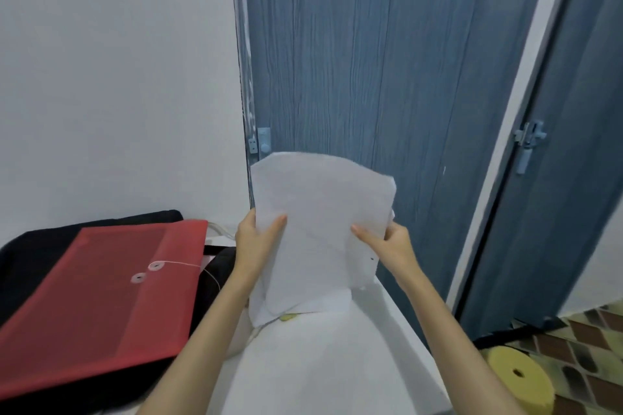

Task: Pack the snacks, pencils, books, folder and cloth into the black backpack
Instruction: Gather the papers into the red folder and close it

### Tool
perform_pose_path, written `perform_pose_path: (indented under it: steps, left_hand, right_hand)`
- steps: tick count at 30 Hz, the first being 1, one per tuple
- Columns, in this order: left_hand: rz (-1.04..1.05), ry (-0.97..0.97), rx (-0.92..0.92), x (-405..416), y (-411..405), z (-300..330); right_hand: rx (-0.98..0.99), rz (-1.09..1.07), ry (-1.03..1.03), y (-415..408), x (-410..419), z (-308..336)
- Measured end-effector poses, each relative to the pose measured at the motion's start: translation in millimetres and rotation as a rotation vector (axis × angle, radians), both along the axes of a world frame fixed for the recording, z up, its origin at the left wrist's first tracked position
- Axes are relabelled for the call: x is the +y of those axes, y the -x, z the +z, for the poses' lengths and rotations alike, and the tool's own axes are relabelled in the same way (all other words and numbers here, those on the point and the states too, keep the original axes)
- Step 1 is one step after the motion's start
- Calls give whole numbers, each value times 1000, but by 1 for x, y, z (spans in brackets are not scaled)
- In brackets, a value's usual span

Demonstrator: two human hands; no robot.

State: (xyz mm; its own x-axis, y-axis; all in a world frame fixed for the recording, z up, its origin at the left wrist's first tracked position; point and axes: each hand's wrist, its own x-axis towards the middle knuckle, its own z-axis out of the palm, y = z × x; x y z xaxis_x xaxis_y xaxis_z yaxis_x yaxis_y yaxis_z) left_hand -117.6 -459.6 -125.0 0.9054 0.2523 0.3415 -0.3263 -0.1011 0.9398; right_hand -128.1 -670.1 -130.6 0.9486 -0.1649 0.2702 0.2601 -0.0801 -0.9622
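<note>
Both my hands hold a stack of white paper sheets point(320, 226) upright above the white table point(320, 364). My left hand point(254, 239) grips the stack's left edge with the thumb on the front. At the right edge, my right hand point(387, 244) pinches it the same way. A red string-tie folder point(111, 293) lies at the left on top of the black backpack point(30, 253), which lies flat against the wall. Something yellow point(288, 317) peeks out under the sheets' lower edge.
A blue door point(371, 61) stands straight ahead behind the table, with a second blue door point(573, 178) at the right. A yellow roll point(519, 377) lies on the patterned floor at lower right. A white wall fills the left.
</note>
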Motion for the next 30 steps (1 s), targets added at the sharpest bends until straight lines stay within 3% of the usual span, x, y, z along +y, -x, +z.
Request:
perform_pose_path:
  steps: [5, 12, 16, 21, 26, 30]
  left_hand:
    - [42, -31, -124, 7, 2, 12]
    - [6, 140, 129, 5, 16, -56]
    - [93, 15, 49, 10, 13, -53]
    - [100, 4, -97, 15, 19, -34]
    - [40, 83, 86, 17, 29, -79]
    - [110, -66, 110, 30, 33, -77]
  right_hand:
    - [-52, -18, -53, 3, 5, 19]
    - [204, 33, -138, 19, 14, -44]
    - [180, 46, -94, 18, 20, -42]
    - [101, 19, -80, 14, 27, -34]
    - [210, 28, -15, 19, 36, -76]
    - [181, -84, 53, 16, 36, -86]
